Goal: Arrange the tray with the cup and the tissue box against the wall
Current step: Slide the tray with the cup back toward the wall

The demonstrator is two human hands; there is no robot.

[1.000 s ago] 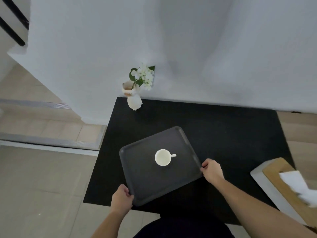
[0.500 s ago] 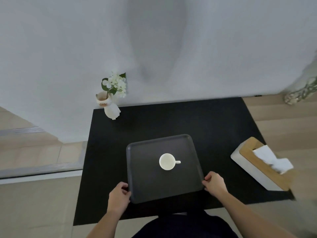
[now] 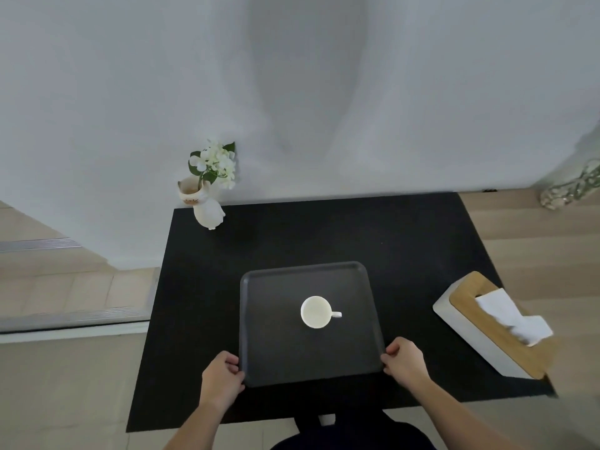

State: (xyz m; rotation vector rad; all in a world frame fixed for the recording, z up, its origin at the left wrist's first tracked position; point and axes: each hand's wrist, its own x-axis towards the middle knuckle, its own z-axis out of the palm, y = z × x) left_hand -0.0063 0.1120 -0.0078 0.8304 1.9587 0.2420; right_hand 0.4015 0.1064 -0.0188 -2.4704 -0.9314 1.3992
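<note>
A dark grey tray [image 3: 276, 352] lies on the black table [image 3: 406, 248], near its front edge and square to the wall. A white cup [image 3: 316, 312] stands upright in the tray's middle, handle to the right. My left hand [image 3: 221, 376] grips the tray's near left corner. My right hand [image 3: 404, 358] grips the near right corner. A white tissue box [image 3: 480, 332] with a wooden lid and a tissue sticking out sits at the table's right edge, turned at an angle, apart from the tray.
A white cat-shaped vase [image 3: 204, 203] with white flowers stands at the table's back left corner against the white wall [image 3: 292, 92]. A glass object [image 3: 574, 186] rests on the wooden floor at the far right. Bare table lies between tray and wall.
The tray has turned from a skewed angle to square with the wall, both hands still on its near corners. The view has shifted, bringing the whole tissue box into sight.
</note>
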